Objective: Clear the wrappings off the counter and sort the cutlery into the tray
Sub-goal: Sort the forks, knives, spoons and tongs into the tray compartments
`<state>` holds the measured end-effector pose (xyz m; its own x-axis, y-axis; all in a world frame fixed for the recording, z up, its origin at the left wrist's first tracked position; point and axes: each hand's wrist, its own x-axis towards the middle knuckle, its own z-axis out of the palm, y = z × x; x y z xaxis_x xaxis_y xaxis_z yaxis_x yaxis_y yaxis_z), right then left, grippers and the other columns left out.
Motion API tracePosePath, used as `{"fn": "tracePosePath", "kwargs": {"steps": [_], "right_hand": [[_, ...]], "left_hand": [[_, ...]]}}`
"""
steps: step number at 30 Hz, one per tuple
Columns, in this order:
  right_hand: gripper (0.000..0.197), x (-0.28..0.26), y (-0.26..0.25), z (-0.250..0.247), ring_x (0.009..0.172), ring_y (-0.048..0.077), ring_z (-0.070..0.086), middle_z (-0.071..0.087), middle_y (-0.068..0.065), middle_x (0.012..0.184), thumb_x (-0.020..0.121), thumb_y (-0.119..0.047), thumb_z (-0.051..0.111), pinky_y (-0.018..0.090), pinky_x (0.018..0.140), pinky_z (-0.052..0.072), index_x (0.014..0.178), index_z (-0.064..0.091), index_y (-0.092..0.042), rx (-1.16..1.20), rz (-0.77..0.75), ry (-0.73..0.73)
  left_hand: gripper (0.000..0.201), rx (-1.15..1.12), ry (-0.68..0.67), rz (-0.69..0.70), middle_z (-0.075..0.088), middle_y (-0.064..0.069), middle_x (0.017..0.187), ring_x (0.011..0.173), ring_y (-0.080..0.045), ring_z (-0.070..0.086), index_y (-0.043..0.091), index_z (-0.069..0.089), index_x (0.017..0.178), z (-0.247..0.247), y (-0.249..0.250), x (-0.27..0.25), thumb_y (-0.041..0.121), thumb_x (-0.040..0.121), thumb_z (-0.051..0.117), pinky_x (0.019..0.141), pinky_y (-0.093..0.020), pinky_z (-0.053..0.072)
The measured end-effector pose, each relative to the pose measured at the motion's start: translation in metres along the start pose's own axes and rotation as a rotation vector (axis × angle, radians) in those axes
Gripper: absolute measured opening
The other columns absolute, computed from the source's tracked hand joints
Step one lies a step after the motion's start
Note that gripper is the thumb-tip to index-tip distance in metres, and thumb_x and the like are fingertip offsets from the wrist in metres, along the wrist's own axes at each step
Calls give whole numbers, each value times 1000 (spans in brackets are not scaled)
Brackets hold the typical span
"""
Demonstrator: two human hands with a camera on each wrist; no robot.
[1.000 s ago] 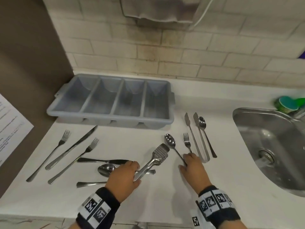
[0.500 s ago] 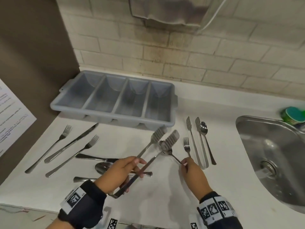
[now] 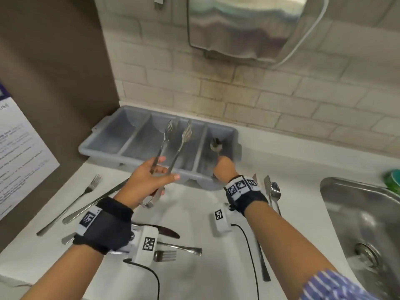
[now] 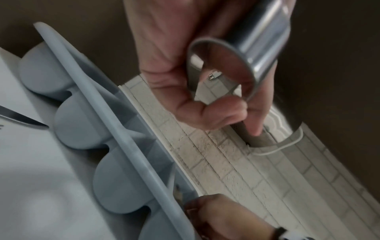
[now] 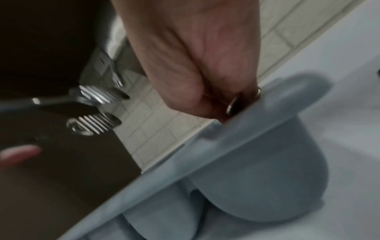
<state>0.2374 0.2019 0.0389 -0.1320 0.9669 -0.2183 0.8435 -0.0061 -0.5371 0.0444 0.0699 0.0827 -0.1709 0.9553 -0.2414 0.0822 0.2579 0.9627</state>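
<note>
The left hand (image 3: 149, 180) grips the tongs (image 3: 173, 146), fingers curled round both arms, their slotted tips over the tray (image 3: 104, 135) at about 12 o'clock. The right hand (image 3: 224, 167) pinches a spoon (image 3: 216, 146) over the tray's rightmost compartment. Risks, as I judge them: the springy tongs may overhang and tip out, and the spoon may clip the rim. Other cutlery lies on the tabletop (image 3: 194, 213).

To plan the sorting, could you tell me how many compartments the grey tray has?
4, side by side in the tray: the leftmost, two middle, and the rightmost, where the right hand holds a spoon. None hidden.
</note>
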Motion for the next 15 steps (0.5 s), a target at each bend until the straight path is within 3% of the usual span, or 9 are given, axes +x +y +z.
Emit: {"fn": "tracePosePath", "kwargs": {"steps": [3, 6, 8, 10, 12, 14, 15], "right_hand": [[35, 25, -7, 17, 121, 37, 50, 54, 25, 130, 92, -4, 42, 39, 101, 41, 124, 51, 9, -107, -9, -105], [34, 35, -10, 24, 126, 33, 46, 50, 21, 137, 97, -6, 35, 36, 105, 36, 125, 51, 8, -179, 63, -177], [32, 34, -10, 23, 121, 34, 51, 55, 23, 130, 94, 0, 39, 35, 101, 39, 121, 52, 8, -150, 18, -134], [39, 24, -3, 16, 118, 34, 53, 57, 24, 127, 86, 7, 44, 34, 100, 42, 125, 51, 5, -22, -124, 1], [45, -3, 6, 4, 121, 32, 51, 55, 21, 131, 82, 9, 46, 33, 106, 40, 126, 53, -1, 134, -272, 195], [43, -37, 26, -4, 118, 26, 48, 56, 13, 128, 81, 8, 49, 29, 104, 36, 121, 57, -7, 121, -352, 355], [40, -55, 40, -6, 115, 22, 48, 57, 9, 124, 82, 6, 51, 26, 101, 34, 118, 59, -10, 80, -332, 409]], "left_hand": [[58, 27, 6, 9, 54, 7, 92, 39, -8, 52, 18, 41, 128, -2, -1, 23, -2, 79, 65, 42, -20, 45], [63, 71, 17, 3, 52, 4, 91, 43, -13, 51, 14, 33, 135, 0, 3, 52, -3, 80, 60, 43, -22, 45], [76, 65, 31, -33, 52, 2, 81, 48, -16, 50, 12, 21, 140, 5, 8, 76, 1, 77, 61, 52, -26, 44], [76, 176, 52, -50, 51, 2, 68, 54, -12, 49, 2, 20, 139, 14, 12, 104, 6, 76, 62, 56, -25, 41], [57, 310, 36, -47, 51, 2, 60, 56, -12, 50, -6, 39, 128, 24, 17, 127, 7, 77, 62, 51, -22, 37], [32, 479, 1, -48, 62, -6, 67, 66, -24, 59, 2, 58, 104, 33, 19, 148, 13, 74, 64, 54, -25, 43], [34, 572, -20, -41, 68, -12, 80, 76, -29, 63, 2, 59, 100, 36, 13, 162, 19, 72, 64, 63, -29, 50]]}}
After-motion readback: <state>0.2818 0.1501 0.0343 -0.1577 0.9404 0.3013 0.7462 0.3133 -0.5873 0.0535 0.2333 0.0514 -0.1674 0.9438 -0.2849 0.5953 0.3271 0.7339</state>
